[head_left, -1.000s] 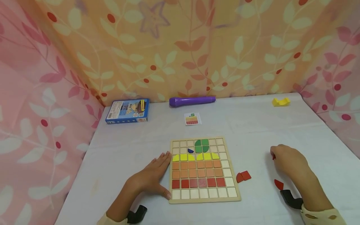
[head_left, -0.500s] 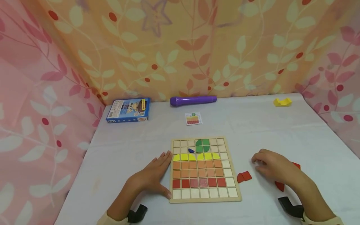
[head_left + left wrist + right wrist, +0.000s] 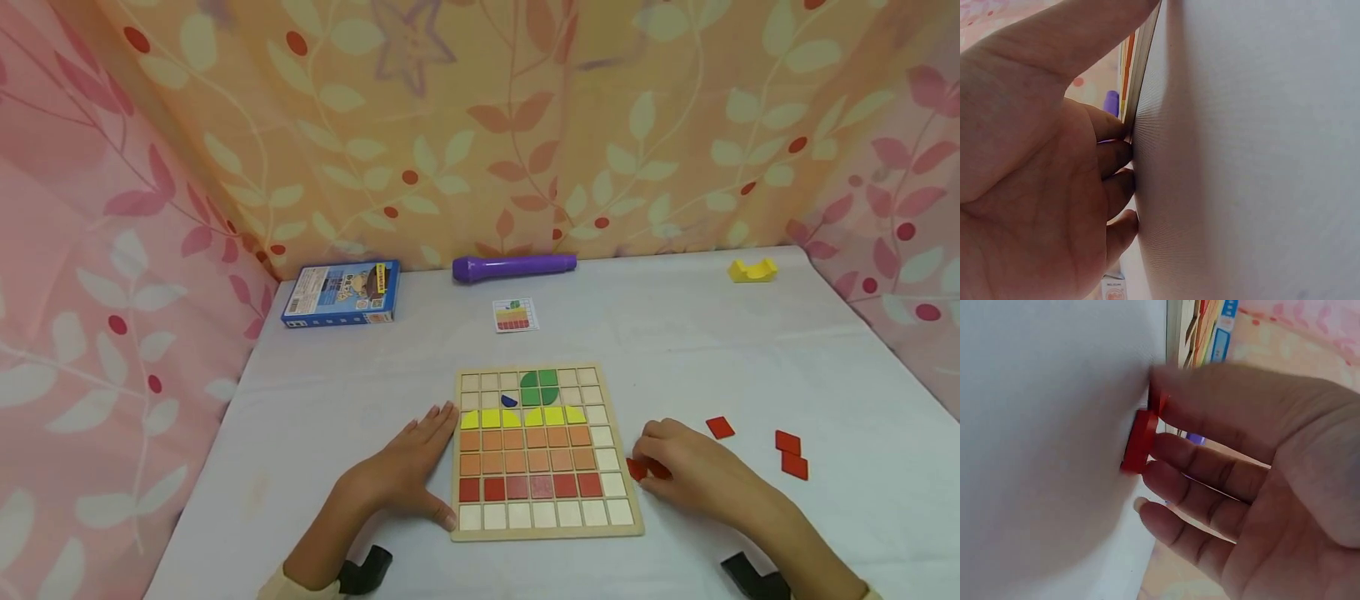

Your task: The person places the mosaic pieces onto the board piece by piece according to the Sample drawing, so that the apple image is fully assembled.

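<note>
A wooden grid board (image 3: 547, 533) carries green, yellow, orange and red tiles in rows, plus a small blue piece (image 3: 508, 402). My left hand (image 3: 397, 471) lies against the board's left side, thumb at the near corner and fingers spread along the edge. In the left wrist view, those fingertips meet the cloth beside the board. Just right of the board, my right hand (image 3: 682, 467) has its thumb and curled fingers around two red tiles. The right wrist view shows a red square (image 3: 1139, 442) at the fingertips and another red piece (image 3: 1157, 399) by the thumb.
Farther right lie loose red tiles, one alone (image 3: 720, 427) and two touching (image 3: 795, 465). A small pattern card (image 3: 514, 316) is behind the board. At the back are a blue box (image 3: 341, 293), a purple microphone-shaped object (image 3: 513, 267) and a yellow curved block (image 3: 752, 271).
My right hand has let go of red tiles at the right and moved left to the two red tiles beside the board. The left hand has stayed in place.
</note>
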Motion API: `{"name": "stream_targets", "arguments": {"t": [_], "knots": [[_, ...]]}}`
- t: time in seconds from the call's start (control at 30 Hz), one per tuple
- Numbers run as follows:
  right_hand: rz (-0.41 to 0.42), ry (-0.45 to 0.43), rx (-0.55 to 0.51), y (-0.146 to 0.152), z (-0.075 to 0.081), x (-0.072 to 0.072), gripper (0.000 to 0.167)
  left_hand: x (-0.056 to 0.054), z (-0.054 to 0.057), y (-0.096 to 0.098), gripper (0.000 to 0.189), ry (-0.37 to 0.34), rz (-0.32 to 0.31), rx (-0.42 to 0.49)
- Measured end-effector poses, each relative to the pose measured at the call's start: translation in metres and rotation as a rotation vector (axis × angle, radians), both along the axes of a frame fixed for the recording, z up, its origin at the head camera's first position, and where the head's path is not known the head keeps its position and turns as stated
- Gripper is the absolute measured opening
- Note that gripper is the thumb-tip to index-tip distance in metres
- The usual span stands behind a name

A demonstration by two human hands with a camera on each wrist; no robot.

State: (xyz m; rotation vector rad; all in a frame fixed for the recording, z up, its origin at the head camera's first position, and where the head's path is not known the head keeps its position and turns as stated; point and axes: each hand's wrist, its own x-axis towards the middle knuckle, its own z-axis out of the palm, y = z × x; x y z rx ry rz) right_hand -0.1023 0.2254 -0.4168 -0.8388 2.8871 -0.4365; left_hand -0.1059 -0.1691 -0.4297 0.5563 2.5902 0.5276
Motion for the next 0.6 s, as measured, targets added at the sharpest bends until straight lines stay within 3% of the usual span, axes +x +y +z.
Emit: {"name": "stream_targets", "arguments": {"t": [0.2,0.43,0.6], "knots": [[-0.038,-0.017,0.015,-0.0022,0.0003,-0.0012,0.024,-0.0009,-0.0003,-0.0010,0.140,0.002,-0.008,-0.001],[-0.026,0.004,-0.005,-0.0010,0.0009,-0.0035,0.021,-0.0006,0.0006,-0.0007,0.141,0.000,-0.008,-0.007],[0.046,0.028,-0.084,-0.0078,0.0043,-0.0011,0.020,0.0002,0.0017,-0.0006,0.141,-0.003,-0.005,-0.004]]}}
